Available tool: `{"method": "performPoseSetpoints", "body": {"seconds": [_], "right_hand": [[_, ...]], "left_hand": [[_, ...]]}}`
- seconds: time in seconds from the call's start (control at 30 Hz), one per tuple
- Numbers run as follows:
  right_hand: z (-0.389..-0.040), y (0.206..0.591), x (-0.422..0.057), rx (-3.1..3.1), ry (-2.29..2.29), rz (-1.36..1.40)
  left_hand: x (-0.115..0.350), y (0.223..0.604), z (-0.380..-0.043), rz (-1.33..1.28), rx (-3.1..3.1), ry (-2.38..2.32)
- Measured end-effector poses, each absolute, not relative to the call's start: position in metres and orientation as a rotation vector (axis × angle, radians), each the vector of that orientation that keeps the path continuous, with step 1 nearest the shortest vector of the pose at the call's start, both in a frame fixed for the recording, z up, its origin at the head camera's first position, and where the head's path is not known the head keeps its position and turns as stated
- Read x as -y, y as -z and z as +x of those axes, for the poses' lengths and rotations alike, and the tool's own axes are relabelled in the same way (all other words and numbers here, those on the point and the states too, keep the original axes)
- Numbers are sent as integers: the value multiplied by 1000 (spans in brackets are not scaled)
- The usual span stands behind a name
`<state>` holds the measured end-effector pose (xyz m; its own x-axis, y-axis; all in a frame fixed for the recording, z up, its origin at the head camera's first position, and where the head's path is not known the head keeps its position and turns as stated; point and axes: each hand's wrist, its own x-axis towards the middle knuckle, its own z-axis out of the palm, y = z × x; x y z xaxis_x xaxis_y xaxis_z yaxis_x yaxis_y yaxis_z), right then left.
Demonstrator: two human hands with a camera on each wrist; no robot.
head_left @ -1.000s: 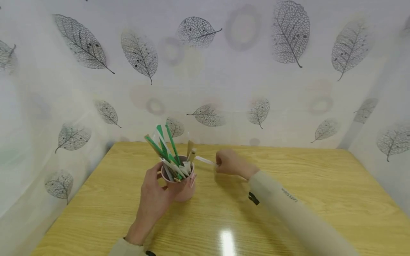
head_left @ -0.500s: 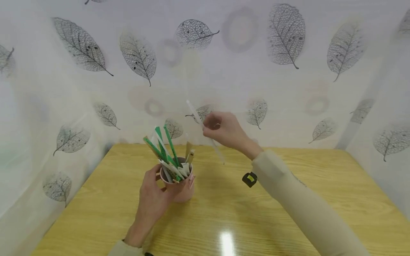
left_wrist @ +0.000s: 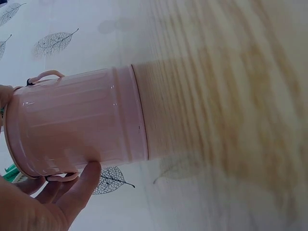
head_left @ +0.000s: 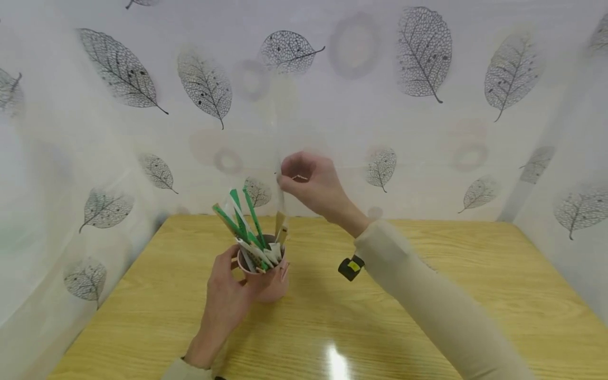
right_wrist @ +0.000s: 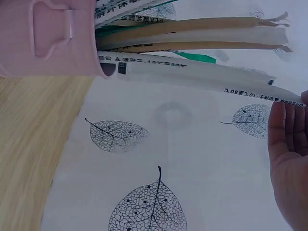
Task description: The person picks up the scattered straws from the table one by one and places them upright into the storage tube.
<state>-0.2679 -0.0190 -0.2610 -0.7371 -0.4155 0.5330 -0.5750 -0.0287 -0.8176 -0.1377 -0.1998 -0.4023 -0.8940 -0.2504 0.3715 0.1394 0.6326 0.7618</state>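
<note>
A pink metal pail [head_left: 273, 289] with small side handles stands upright on the wooden table. My left hand [head_left: 227, 295] grips its left side and near rim, with fingers and thumb spread round it in the left wrist view. Several paper-wrapped straws [head_left: 242, 216], green, white and brown, lean out of the pail. Above its right side my right hand [head_left: 313, 184] pinches a white paper-wrapped straw [right_wrist: 202, 83] near the upper end, between thumb and fingertips. The straw's lower end is at the pail's mouth; how deep it sits I cannot tell.
The wooden table [head_left: 404, 301] meets a pale curtain [head_left: 351, 132] printed with dark leaves at its back and sides. A black strap piece with a yellow patch [head_left: 351, 267] hangs at the right cuff.
My right hand rose from the table with the white straw, turned it upright and moved left over the pail. The left hand keeps its grip on the pail.
</note>
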Motion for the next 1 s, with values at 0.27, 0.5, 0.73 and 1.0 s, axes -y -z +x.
{"method": "performPoseSetpoints", "body": {"seconds": [0.27,0.5,0.73,1.0], "right_hand": [[-266,287,26,2107,-1896,1160],[-264,313,24,2238,-1845,1219],[-258,329,19,2351,-1784,1250],[-242,325,13,2372,-1798,1318]], "left_hand": [[199,403,-137,107,2418,1231],[200,402,-137,65,2396,1159],[200,402,-138,79,2401,1177],[200,401,-138,64,2376,1163]]}}
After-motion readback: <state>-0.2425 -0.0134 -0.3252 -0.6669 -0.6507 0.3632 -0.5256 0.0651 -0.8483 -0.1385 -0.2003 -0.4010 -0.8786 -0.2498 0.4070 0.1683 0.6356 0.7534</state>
